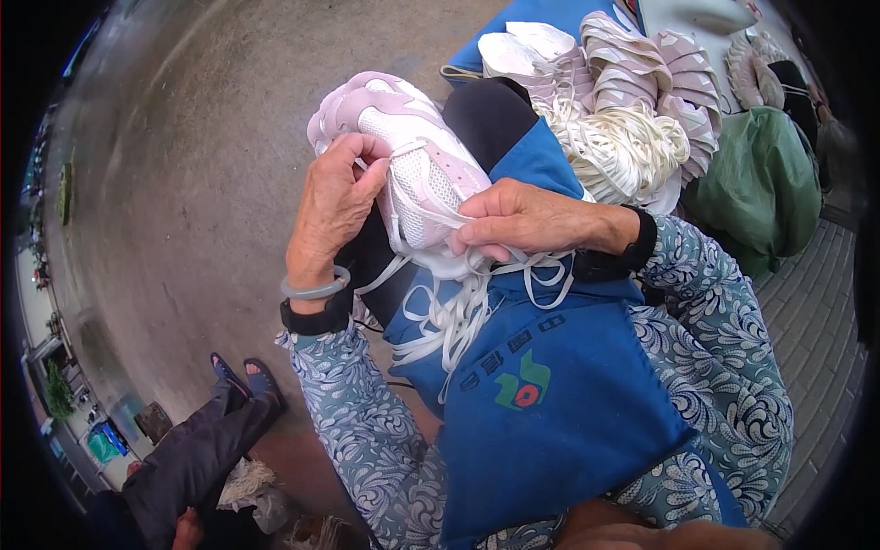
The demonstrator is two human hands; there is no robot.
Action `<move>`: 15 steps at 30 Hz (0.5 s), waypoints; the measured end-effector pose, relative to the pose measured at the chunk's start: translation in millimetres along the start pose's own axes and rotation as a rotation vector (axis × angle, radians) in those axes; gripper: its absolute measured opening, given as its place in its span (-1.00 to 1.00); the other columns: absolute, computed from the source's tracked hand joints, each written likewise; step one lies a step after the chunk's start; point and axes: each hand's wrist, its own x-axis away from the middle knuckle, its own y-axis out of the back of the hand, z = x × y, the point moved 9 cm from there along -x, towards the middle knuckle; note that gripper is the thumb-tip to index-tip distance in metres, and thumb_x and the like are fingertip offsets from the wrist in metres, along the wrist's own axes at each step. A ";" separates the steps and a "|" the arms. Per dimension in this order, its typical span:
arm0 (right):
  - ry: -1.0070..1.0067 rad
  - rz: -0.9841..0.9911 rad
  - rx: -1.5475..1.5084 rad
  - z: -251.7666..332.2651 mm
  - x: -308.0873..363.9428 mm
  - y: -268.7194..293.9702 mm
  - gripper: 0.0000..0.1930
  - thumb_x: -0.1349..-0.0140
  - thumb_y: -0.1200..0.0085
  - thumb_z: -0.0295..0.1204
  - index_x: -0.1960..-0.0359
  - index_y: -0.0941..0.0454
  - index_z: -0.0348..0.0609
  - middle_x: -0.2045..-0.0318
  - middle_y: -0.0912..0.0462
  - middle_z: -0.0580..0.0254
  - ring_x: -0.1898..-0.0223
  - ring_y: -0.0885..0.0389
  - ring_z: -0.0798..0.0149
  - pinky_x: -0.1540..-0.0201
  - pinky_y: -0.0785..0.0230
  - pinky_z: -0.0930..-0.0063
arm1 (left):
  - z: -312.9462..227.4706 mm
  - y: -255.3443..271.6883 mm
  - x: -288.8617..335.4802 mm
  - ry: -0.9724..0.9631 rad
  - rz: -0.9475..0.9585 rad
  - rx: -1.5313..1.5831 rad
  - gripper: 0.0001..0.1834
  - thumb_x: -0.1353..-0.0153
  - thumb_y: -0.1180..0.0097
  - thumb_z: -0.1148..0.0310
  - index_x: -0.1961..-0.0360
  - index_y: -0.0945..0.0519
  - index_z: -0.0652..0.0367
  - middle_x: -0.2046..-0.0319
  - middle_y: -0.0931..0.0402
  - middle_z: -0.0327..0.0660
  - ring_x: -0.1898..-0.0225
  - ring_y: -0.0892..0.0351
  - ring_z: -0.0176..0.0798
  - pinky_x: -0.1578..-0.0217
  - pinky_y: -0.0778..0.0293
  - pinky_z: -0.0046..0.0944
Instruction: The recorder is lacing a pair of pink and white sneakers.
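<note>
A pink and white shoe upper [371, 110] with white mesh rests across my knee. My left hand [335, 197] pinches a white shoelace [410, 147] at the upper's eyelets. Lower on the same upper, my right hand [527, 218] closes on another stretch of white lace, thumb against fingers. Several loose white laces [458, 316] hang from the upper and lie over my blue apron [559, 412]. The fingertips of my right hand are partly hidden by the lace and the upper.
Stacks of pink and white shoe uppers [623, 60] stand at the upper right beside a heap of white laces [628, 147]. A green plastic bag [761, 188] sits right of them. At lower left, another person's legs and slippers [261, 380] rest on the concrete floor [183, 238].
</note>
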 end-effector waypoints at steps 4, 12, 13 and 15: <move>-0.022 0.005 -0.022 -3.1 0.0 1.5 -0.83 -0.25 0.03 -0.34 0.35 -0.58 -0.12 0.64 -0.41 0.52 0.62 -0.32 0.62 0.58 -0.14 0.70 | -0.1 -9.2 -8.7 0.096 0.164 -0.044 -0.85 -0.14 -0.06 0.42 0.34 -0.51 0.32 0.42 -0.48 -0.16 0.47 -0.42 -0.28 0.38 -0.39 -0.30; -0.001 0.050 -0.084 2.9 -5.0 -5.0 -0.82 -0.25 0.03 -0.35 0.36 -0.58 -0.14 0.66 -0.42 0.51 0.61 -0.34 0.61 0.54 -0.18 0.71 | -26.9 -11.8 1.0 -0.271 -0.170 -0.269 -0.92 -0.16 0.00 0.49 0.37 -0.41 0.29 0.42 -0.41 0.05 0.38 -0.48 -0.01 0.36 -0.42 -0.14; -0.003 0.045 -0.077 3.7 -5.3 -4.0 -0.82 -0.25 0.03 -0.35 0.36 -0.58 -0.14 0.67 -0.42 0.51 0.61 -0.34 0.61 0.54 -0.18 0.70 | -32.7 -11.8 2.0 -0.312 -0.235 -0.313 -0.93 -0.15 -0.01 0.51 0.36 -0.41 0.28 0.40 -0.43 0.05 0.39 -0.50 0.00 0.36 -0.43 -0.15; -0.003 0.043 -0.066 3.5 -6.4 -3.7 -0.82 -0.25 0.04 -0.35 0.37 -0.58 -0.14 0.67 -0.42 0.51 0.61 -0.34 0.61 0.54 -0.18 0.70 | -39.9 -4.8 6.5 -0.351 -0.304 -0.360 -0.93 -0.15 -0.02 0.52 0.34 -0.42 0.28 0.39 -0.45 0.06 0.39 -0.51 0.00 0.35 -0.44 -0.15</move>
